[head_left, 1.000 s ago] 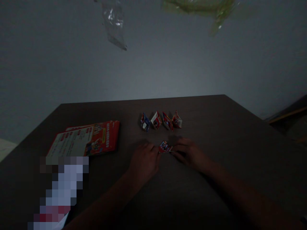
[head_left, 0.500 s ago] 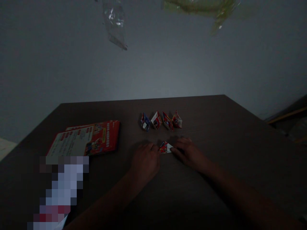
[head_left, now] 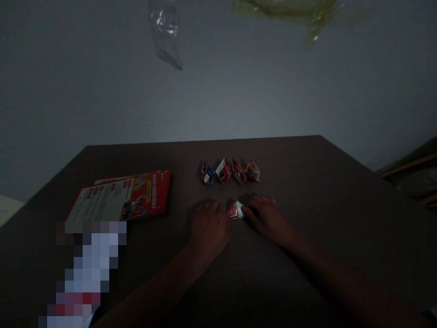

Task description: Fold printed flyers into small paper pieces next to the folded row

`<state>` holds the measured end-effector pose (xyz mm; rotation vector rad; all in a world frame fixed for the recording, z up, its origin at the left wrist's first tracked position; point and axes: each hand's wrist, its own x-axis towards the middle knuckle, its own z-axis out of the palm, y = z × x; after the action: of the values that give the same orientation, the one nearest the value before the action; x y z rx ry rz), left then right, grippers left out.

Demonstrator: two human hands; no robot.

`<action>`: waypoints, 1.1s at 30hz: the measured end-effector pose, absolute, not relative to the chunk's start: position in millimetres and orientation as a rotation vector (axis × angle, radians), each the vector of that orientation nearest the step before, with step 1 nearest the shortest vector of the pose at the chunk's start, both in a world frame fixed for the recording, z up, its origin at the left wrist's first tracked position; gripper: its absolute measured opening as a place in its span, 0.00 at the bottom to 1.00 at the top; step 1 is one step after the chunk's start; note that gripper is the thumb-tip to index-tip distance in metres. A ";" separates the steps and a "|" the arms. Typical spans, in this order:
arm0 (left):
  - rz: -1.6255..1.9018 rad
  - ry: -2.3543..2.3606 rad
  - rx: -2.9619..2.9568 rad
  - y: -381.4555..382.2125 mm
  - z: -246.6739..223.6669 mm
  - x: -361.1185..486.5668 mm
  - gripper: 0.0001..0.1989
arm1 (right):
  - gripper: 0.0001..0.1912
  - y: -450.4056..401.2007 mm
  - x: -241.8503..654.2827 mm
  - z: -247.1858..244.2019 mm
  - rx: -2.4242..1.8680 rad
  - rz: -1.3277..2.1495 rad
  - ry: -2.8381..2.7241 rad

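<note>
A small folded piece of red and white printed paper (head_left: 236, 210) lies on the table between my hands. My left hand (head_left: 210, 228) has its fingers closed on the paper's left edge. On the right edge, my right hand (head_left: 266, 216) pinches it between thumb and fingers. Just beyond stand several small folded paper boats in a row: a blue one (head_left: 207, 173) at the left, a white and red one (head_left: 223, 171), a red one (head_left: 239, 173) and a pale red one (head_left: 253, 171) at the right.
A red printed booklet (head_left: 150, 196) lies on the left of the dark wooden table (head_left: 324, 182). Nearer me on that side is a blurred-out pale object (head_left: 92, 269). Behind the table is a grey wall (head_left: 218, 100) with clear plastic (head_left: 165, 32) and yellowish tape (head_left: 290, 11) on it.
My hands have come slightly closer together, the left one shifting a little to the right. The paper between them looks narrower and tilted differently. The row of boats stays put.
</note>
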<state>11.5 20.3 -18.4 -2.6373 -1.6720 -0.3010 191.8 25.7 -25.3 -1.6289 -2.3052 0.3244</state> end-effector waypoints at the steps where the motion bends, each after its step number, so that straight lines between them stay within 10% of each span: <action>1: -0.294 -1.670 -2.634 20.6 -18.8 11.6 0.13 | 0.15 25.4 190.9 -25.3 -1.648 0.317 -2.298; 33: -0.253 -1.698 -2.570 17.3 -18.9 15.1 0.17 | 0.14 18.4 182.4 -20.3 -1.855 0.178 -2.325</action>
<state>15.1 17.3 -18.9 -2.5704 -1.6980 -0.2531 182.4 18.4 -20.3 -1.8545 -2.3250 0.1782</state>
